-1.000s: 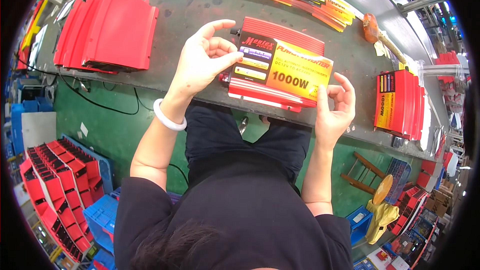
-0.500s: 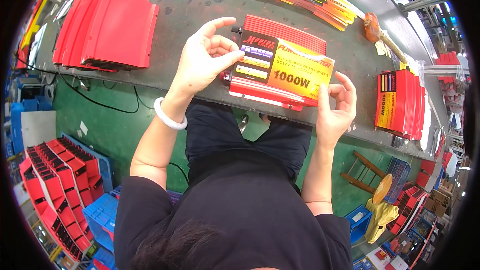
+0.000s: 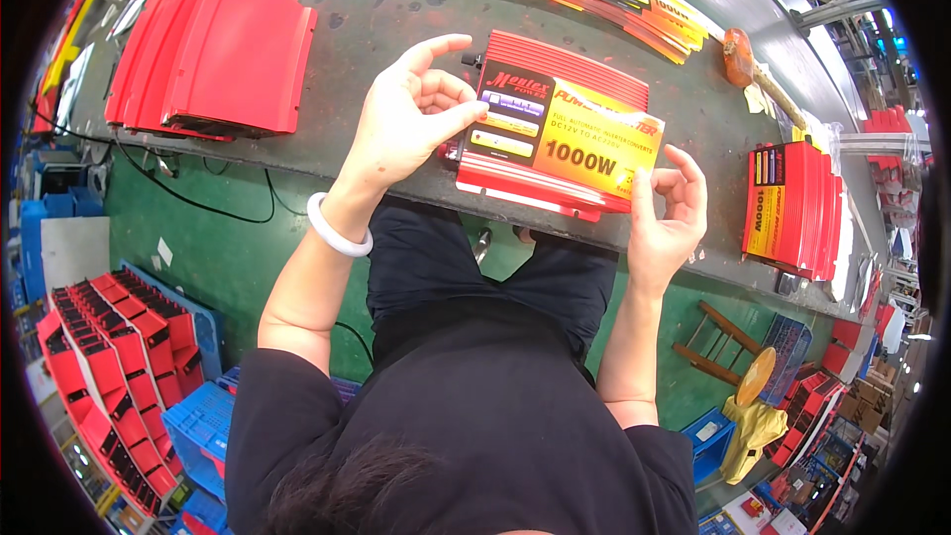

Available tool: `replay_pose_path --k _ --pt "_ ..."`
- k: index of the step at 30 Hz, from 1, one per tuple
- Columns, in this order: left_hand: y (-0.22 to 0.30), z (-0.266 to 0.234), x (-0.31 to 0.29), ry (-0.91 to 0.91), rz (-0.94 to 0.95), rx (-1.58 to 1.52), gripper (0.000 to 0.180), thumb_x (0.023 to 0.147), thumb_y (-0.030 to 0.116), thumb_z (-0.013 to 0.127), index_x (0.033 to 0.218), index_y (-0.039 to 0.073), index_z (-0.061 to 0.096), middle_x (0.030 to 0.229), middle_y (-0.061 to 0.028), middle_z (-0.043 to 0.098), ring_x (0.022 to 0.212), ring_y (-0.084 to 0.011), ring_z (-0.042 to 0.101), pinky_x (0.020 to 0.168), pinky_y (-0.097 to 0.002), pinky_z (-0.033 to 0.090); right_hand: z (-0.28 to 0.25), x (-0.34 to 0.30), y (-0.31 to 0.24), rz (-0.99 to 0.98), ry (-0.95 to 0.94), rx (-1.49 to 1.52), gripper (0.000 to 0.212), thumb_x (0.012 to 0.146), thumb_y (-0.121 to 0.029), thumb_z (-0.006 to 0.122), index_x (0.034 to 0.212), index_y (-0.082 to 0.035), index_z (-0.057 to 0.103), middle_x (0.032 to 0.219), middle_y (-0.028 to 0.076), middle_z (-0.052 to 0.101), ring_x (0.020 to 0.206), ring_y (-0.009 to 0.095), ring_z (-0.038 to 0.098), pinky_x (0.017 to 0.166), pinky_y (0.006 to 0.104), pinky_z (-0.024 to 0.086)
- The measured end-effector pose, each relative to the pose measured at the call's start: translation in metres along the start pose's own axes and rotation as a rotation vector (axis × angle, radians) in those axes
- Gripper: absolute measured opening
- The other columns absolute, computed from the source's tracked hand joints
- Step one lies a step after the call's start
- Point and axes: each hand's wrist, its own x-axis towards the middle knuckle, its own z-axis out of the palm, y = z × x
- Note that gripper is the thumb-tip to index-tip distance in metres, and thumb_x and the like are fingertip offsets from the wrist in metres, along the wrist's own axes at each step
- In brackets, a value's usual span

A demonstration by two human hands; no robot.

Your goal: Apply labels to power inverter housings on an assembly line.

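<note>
Head view: a red ribbed metal case [image 3: 584,65] lies on the dark grey worktable [image 3: 381,15], at one o'clock from centre, with a glossy yellow-and-black printed label [image 3: 580,151] over its top. At nine o'clock of it, the left hand [image 3: 408,117] is half-curled, thumb at the label's edge; at four o'clock, the right hand [image 3: 670,220] is loosely bent, thumb on the corner. Whether either pinches it, I cannot tell. A wooden-handled, orange-headed mallet [image 3: 738,57] lies at two o'clock.
</note>
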Motion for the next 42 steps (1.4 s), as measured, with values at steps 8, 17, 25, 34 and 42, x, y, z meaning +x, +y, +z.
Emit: replay_pose_path --k 8,17,25,34,42 --pt "0.0032 0.0008 -0.001 -0.004 -0.02 0.031 0.065 0.082 -0.005 0.068 0.14 0.001 0.039 0.085 -0.0024 0.065 0.08 -0.0069 0.062 0.076 -0.0198 0.049 0.0007 -0.0003 0.0003 -0.034 0.005 -0.018 0.037 0.082 0.002 0.068 0.117 0.002 0.057 0.076 -0.002 0.057 0.075 0.005 0.053 0.091 0.0266 0.04" --pt "0.0004 0.0014 -0.0002 0.01 -0.001 0.001 0.065 0.08 0.0 0.072 0.138 0.0 0.041 0.083 -0.0038 0.066 0.076 -0.0067 0.061 0.07 -0.0203 0.05 0.0005 0.0001 0.0039 -0.095 0.003 -0.08 0.036 0.082 0.003 0.069 0.116 0.001 0.058 0.076 -0.002 0.055 0.077 0.005 0.053 0.094 0.0282 0.039" --pt "0.0011 -0.0001 -0.0002 0.002 -0.014 -0.003 0.066 0.081 -0.003 0.07 0.14 0.0 0.039 0.084 -0.0034 0.065 0.077 -0.0068 0.061 0.073 -0.02 0.05 0.0024 0.0011 0.0047 -0.066 0.003 -0.07 0.036 0.082 0.002 0.069 0.117 0.001 0.058 0.076 -0.002 0.056 0.078 0.005 0.053 0.091 0.026 0.04" --pt "0.0025 0.0014 -0.0011 -0.008 -0.024 0.01 0.066 0.082 -0.005 0.068 0.141 0.001 0.038 0.085 -0.0026 0.064 0.079 -0.0067 0.061 0.076 -0.0196 0.049 0.0012 0.0014 0.0046 -0.064 -0.004 -0.073 0.037 0.082 0.002 0.069 0.117 0.001 0.058 0.078 -0.001 0.058 0.078 0.005 0.054 0.09 0.0251 0.04" --pt "-0.0002 0.0007 -0.0007 0.01 -0.007 -0.017 0.067 0.079 -0.001 0.072 0.138 0.001 0.041 0.082 -0.0029 0.065 0.075 -0.0058 0.06 0.069 -0.0193 0.049 0.0024 0.0012 0.0068 -0.101 -0.001 -0.102 0.038 0.081 0.003 0.069 0.117 0.001 0.059 0.076 -0.001 0.056 0.078 0.006 0.054 0.091 0.0266 0.041"
